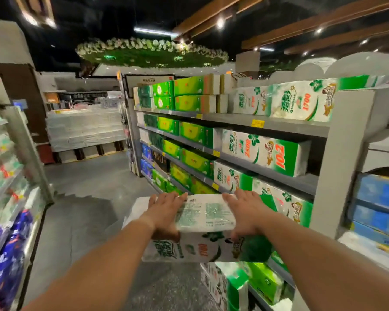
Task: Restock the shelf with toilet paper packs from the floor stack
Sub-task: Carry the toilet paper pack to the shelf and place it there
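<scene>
I hold a white and green toilet paper pack (203, 230) in front of me at waist height, over the aisle floor. My left hand (164, 212) grips its left end and my right hand (245, 212) grips its right end, fingers spread over the top. The grey shelf unit (341, 158) stands to the right, its tiers lined with matching green and white packs (267, 153). Below the held pack, a floor stack of packs (225, 286) shows at the bottom, partly hidden.
Another shelf (14, 198) with purple and white packs lines the left side. The grey aisle floor (88, 187) runs ahead to a display of white packs (83, 129). Blue packs (380, 198) fill the end bay at far right.
</scene>
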Motion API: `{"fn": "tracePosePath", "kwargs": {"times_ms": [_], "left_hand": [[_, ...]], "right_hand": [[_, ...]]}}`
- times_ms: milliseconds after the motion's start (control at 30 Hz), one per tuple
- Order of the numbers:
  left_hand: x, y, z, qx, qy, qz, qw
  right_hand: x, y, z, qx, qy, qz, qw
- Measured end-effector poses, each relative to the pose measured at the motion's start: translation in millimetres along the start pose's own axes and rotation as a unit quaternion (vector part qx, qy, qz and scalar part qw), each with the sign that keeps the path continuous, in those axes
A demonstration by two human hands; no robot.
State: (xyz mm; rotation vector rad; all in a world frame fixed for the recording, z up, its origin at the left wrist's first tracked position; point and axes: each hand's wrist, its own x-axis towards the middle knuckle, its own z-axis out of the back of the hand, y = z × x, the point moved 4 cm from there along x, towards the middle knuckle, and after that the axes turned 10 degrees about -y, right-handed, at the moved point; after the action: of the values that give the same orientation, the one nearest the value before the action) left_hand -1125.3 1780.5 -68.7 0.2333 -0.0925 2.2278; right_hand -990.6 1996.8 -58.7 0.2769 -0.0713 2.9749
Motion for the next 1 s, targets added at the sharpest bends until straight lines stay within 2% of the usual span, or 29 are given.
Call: {"fn": "tracePosePath", "kwargs": {"times_ms": [333,500,800,1000], "left_hand": [[238,142,-9,0.015,-0.017,-0.073,0.997],[365,190,18,0.023,-0.090,-0.117,0.989],[563,218,114,0.008,-0.251,-0.180,0.951],[670,216,134,-0.016,-0.332,-0.246,0.911]], "right_hand": [[235,-38,-7,-0.027,-0.019,-0.060,0.998],[347,-75,25,-0.076,-0.065,-0.085,0.991],[482,-147,134,-0.181,-0.164,-0.167,0.955],[528,-175,166,-0.251,-0.220,-0.247,0.910]]}}
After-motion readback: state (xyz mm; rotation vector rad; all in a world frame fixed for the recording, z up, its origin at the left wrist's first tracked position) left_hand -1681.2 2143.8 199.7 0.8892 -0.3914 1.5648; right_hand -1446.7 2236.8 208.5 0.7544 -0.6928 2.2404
